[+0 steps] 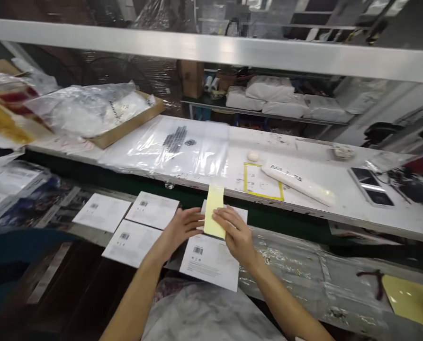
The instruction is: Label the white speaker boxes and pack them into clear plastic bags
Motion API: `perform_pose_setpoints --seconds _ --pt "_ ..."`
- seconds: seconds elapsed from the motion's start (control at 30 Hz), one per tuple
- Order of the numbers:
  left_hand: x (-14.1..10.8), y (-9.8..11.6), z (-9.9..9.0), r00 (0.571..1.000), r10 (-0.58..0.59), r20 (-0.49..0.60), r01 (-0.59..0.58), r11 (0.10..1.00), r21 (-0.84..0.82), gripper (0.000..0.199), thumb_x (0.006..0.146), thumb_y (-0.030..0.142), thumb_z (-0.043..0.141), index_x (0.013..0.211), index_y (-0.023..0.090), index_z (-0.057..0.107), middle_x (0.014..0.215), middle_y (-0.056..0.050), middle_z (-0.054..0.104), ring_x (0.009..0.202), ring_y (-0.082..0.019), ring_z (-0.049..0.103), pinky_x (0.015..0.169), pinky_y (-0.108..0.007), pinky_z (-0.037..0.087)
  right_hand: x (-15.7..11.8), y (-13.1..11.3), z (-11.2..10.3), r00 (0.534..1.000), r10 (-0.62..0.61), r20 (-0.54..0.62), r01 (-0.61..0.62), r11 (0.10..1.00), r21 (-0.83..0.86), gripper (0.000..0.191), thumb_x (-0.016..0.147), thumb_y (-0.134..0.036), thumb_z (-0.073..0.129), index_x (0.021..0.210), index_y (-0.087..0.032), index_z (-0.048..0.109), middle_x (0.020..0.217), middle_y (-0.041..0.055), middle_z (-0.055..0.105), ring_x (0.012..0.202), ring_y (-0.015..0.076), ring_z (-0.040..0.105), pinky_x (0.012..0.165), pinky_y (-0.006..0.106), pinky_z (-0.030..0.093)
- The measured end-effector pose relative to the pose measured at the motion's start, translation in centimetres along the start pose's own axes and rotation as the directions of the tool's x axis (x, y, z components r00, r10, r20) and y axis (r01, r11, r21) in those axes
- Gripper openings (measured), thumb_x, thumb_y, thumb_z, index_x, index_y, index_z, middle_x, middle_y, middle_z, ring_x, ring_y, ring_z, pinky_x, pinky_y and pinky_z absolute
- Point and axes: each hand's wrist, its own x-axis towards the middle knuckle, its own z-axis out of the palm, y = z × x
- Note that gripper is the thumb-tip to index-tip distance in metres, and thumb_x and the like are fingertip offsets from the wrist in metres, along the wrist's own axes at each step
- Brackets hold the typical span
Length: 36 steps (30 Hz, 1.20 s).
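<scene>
A narrow pale yellow paper strip (214,208) is tilted up over the white boxes. My right hand (237,237) grips its lower right side, fingers lying across its face. My left hand (181,229) is at the strip's left edge, its fingers stretched out and slightly apart; whether they touch the strip is unclear. Below the hands lies a white box with a barcode (211,265), and another is partly hidden behind the strip. More white boxes lie to the left, among them an upper one (152,208), a lower one (131,244) and a far-left one (101,211).
On the raised white shelf (360,222) lie clear plastic bags (204,147), a yellow-framed patch (252,182), a long white packet with handwriting (296,182) and a phone-like device (371,187). A cardboard tray (126,124) holds bagged items. A metal bar (211,49) crosses above.
</scene>
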Motion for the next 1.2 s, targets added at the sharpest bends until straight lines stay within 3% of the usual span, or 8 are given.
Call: perform_pose_setpoints --seconds 0.13,0.3,0.43,0.73,0.87,0.97,1.07,1.2 --pt "0.7 -0.4 -0.7 0.995 -0.011 -0.1 -0.007 0.983 -0.184 0.061 0.076 0.068 0.086 0.106 0.016 0.078 0.109 -0.012 0.078 0.101 -0.027 0.073 0.088 -0.037 0.059 -0.8 -4.2 2.6 0.981 -0.083 0.177 0.07 0.995 0.076 0.068 0.102 -0.005 0.051 0.162 -0.036 0.045 0.137 0.0065 0.074 0.134 0.0254 0.067 0.117 0.056 0.055" --pt "-0.8 2.1 -3.0 0.995 0.103 -0.01 -0.102 0.991 0.084 0.05 0.088 0.061 0.08 0.112 0.017 0.078 0.106 -0.01 0.076 0.103 -0.024 0.072 0.088 -0.033 0.057 0.1 -6.4 5.0 0.959 -0.068 0.274 0.046 0.995 0.088 0.059 0.103 -0.006 0.051 0.157 -0.03 0.052 0.134 0.0088 0.076 0.131 0.0257 0.068 0.107 0.049 0.062" --pt "-2.7 3.1 -6.4 0.996 0.059 0.066 -0.069 0.983 0.173 0.063 0.084 0.058 0.085 0.132 0.02 0.071 0.12 -0.012 0.075 0.111 -0.026 0.071 0.092 -0.034 0.055 2.0 -7.4 7.9 0.96 -0.064 0.272 0.054 0.998 0.044 0.052 0.104 -0.01 0.052 0.151 -0.031 0.058 0.135 0.0084 0.076 0.141 0.027 0.062 0.119 0.056 0.053" --pt "-4.0 4.4 -14.7 1.0 0.005 0.005 -0.006 0.995 0.097 0.045 0.081 0.056 0.085 0.094 0.019 0.063 0.076 0.003 0.065 0.064 -0.01 0.058 0.06 -0.022 0.045 6.4 -12.3 13.3 0.879 -0.07 0.471 0.008 0.991 0.133 0.055 0.092 -0.022 0.061 0.146 -0.028 0.061 0.143 0.0102 0.07 0.147 0.0342 0.055 0.125 0.065 0.043" --pt "-5.0 6.2 -17.1 0.999 -0.014 -0.036 0.017 0.994 0.105 0.051 0.083 0.065 0.079 0.101 0.023 0.054 0.075 0.002 0.07 0.055 -0.012 0.058 0.05 -0.022 0.041 8.6 -13.5 14.2 0.948 0.213 0.235 -0.232 0.971 0.057 0.029 0.096 -0.029 0.062 0.122 -0.03 0.074 0.123 0.0117 0.071 0.12 0.0326 0.068 0.102 0.055 0.06" --pt "-5.6 7.0 -18.4 0.999 0.032 -0.019 -0.03 0.991 0.129 0.05 0.087 0.064 0.076 0.105 0.024 0.052 0.077 0.001 0.071 0.064 -0.015 0.066 0.056 -0.022 0.047 9.1 -12.6 16.5 0.856 0.515 0.029 -0.516 0.857 -0.002 0.014 0.101 -0.029 0.064 0.109 -0.027 0.075 0.107 0.009 0.071 0.096 0.0244 0.071 0.084 0.042 0.063" --pt "-6.2 7.3 -19.2 0.996 0.092 0.004 -0.092 0.989 0.117 0.05 0.091 0.057 0.076 0.121 0.026 0.05 0.087 0.0 0.073 0.075 -0.017 0.071 0.066 -0.025 0.053 8.9 -11.7 19.3 0.756 0.654 0.038 -0.653 0.747 0.125 0.014 0.102 -0.033 0.066 0.109 -0.025 0.074 0.102 0.0052 0.077 0.09 0.0213 0.073 0.083 0.038 0.063" --pt "-6.9 7.5 -19.6 0.988 0.146 -0.05 -0.135 0.974 0.182 0.072 0.095 0.051 0.073 0.153 0.031 0.035 0.095 -0.002 0.074 0.074 -0.017 0.071 0.065 -0.026 0.052 9.0 -12.1 21.4 0.748 0.663 0.038 -0.659 0.734 0.163 0.01 0.1 -0.029 0.069 0.107 -0.025 0.075 0.1 0.0032 0.079 0.092 0.0202 0.074 0.085 0.036 0.061"
